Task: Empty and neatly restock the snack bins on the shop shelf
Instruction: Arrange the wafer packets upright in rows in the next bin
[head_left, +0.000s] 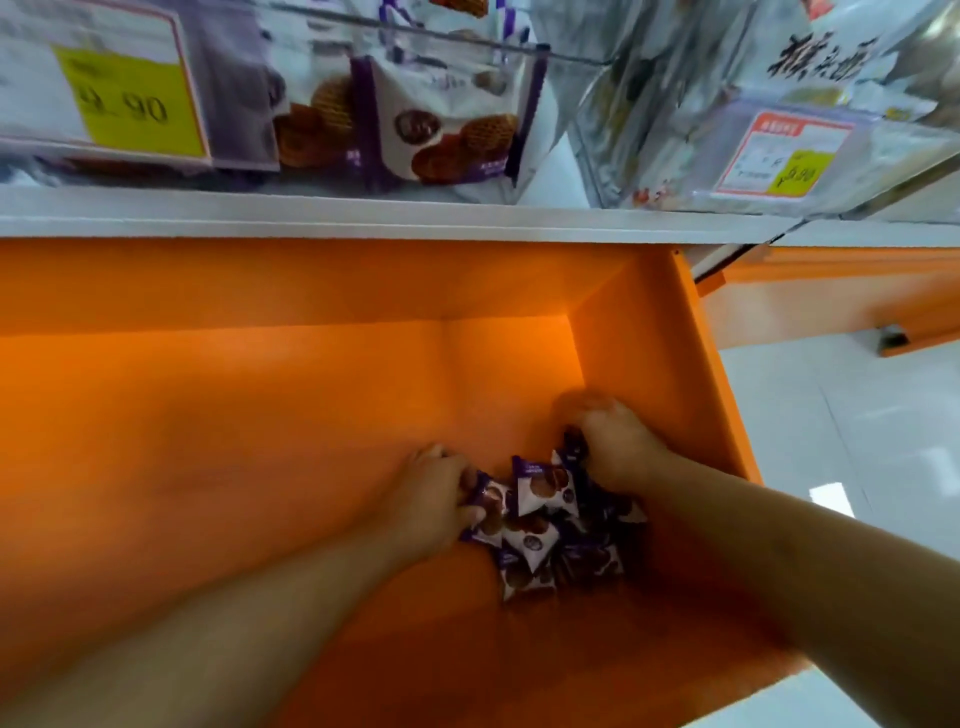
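Small purple-white foil snack sachets (545, 512) heaped at 4 o'clock of orange bin (260, 415). Left hand (434, 499), right hand (615, 452) clamp pile sides. Prob light, crinkly, slippery; biscuits inside likely brittle: scoop from under, w/o squeezing.

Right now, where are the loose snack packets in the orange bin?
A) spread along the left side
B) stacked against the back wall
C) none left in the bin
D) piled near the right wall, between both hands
D: the snack packets lie in a small pile close to the right wall of the orange bin, with the left hand and right hand gripping them from either side.
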